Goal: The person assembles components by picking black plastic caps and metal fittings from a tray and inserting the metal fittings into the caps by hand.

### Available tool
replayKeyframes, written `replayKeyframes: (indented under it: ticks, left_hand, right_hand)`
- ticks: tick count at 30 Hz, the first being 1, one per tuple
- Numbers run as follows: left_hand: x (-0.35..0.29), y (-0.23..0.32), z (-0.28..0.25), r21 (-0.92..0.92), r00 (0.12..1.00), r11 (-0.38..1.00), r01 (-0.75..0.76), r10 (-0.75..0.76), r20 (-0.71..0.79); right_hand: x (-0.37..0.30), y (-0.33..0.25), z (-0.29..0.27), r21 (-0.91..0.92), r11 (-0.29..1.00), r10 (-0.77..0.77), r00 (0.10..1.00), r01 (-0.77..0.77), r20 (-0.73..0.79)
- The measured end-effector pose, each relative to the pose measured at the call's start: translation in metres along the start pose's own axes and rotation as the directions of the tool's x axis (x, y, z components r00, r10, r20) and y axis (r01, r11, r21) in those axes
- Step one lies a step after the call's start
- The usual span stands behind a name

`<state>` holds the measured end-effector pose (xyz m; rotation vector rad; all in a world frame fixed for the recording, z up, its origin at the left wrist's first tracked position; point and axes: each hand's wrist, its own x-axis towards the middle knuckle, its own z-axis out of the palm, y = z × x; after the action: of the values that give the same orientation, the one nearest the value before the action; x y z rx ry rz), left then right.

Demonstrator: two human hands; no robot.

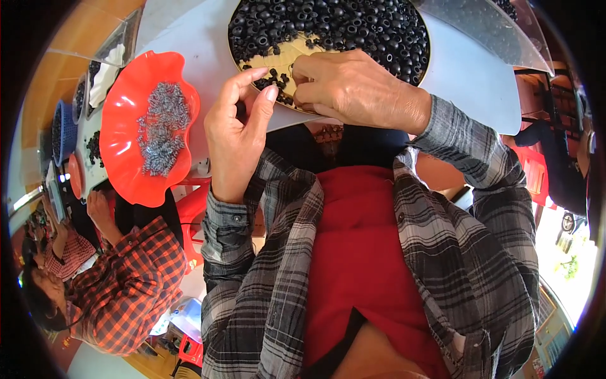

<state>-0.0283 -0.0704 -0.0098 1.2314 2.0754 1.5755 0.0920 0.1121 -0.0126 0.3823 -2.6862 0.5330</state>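
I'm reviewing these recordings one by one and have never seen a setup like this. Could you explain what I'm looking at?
There is no robot here, just a person's two bare hands. The single picture comes from a wide fisheye camera worn on the head, looking down, so straight edges bend near the rim. Its left is the person's left.

On the pale table is a round tray with many small black ring-shaped pieces. To its left is a wavy-edged red bowl of small metallic pieces.

The left hand has thumb and forefinger apart near the tray's edge. The right hand is curled over the tray; whether it holds anything is hidden. Further left sits a co-worker in a checked shirt.
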Motion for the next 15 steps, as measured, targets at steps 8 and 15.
replayKeyframes:
  ticks: [8, 15]
  left_hand:
    - [-0.001, -0.005, -0.003, -0.019, 0.999, 0.999, 0.029, -0.029, -0.024]
    - [0.003, -0.002, 0.003, -0.035, 1.000, 0.999, 0.012, -0.011, 0.028]
  right_hand:
    - [0.001, 0.008, -0.010, 0.084, 0.993, 0.081, 0.997, -0.080, -0.006]
    - [-0.004, 0.006, -0.027, 0.313, 0.926, 0.233, 0.972, -0.211, -0.033]
